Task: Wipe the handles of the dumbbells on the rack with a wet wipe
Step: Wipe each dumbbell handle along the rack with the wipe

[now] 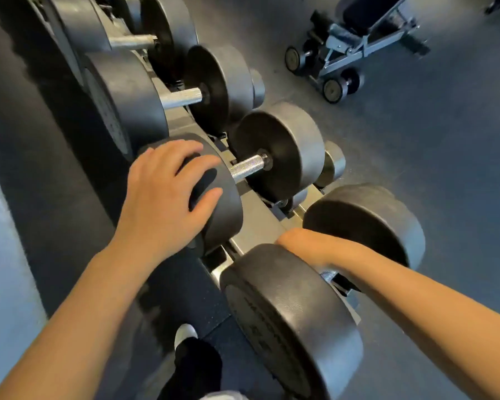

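— Where are the hands right now?

— The left hand lies spread over the near head of the second dumbbell on the rack, fingers relaxed and draped across the black rubber, holding nothing. That dumbbell's knurled handle is bare, running toward two o'clock from the fingertips.

— And the other one?

— The right hand reaches down between the two heads of the nearest dumbbell, at about four o'clock from the left hand. It sits right over that handle, of which only a short silver bit shows beside the wrist. The fingers are hidden under the hand, so I can't tell how its grip stands or whether it has hold of anything.

— Do you see the wipe?

— No, it isn't visible from here.

— What else is around?

— More dumbbells line the rack toward eleven o'clock, their steel handles exposed. Out on the dark floor at one o'clock stands a bench on small wheels. Down at six o'clock, a dark trouser leg and a white shoe show.
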